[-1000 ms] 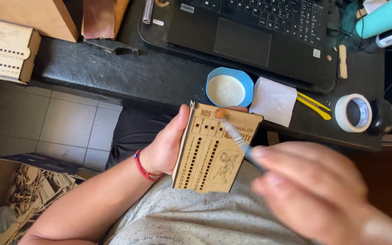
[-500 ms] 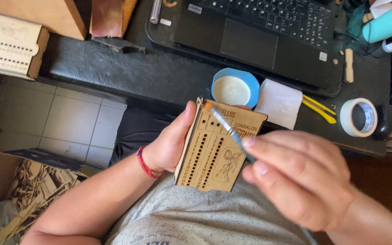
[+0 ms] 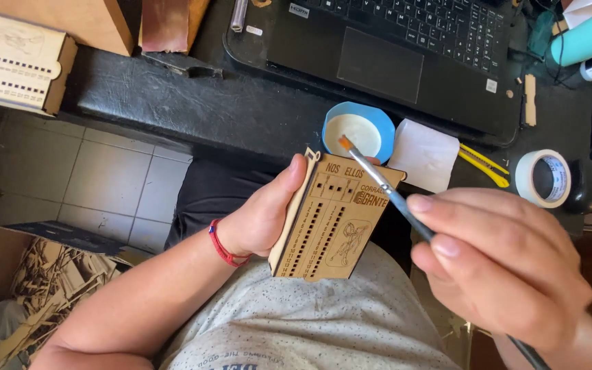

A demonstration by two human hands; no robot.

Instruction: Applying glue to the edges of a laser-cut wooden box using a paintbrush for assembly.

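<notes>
Wooden laser-cut box point(image 3: 334, 223) clenched in left hand point(image 3: 262, 216); right hand point(image 3: 501, 274) grasping brush point(image 3: 385, 188), dabbing glue along top edge; probably calls for a steady stroke.

A black counter point(image 3: 193, 103) carries a laptop point(image 3: 405, 62). Just in front of the laptop sit a blue bowl point(image 3: 358, 130) and a white paper square point(image 3: 427, 154); right of these lie yellow cutters point(image 3: 481, 163) and a tape roll point(image 3: 543, 178).
</notes>
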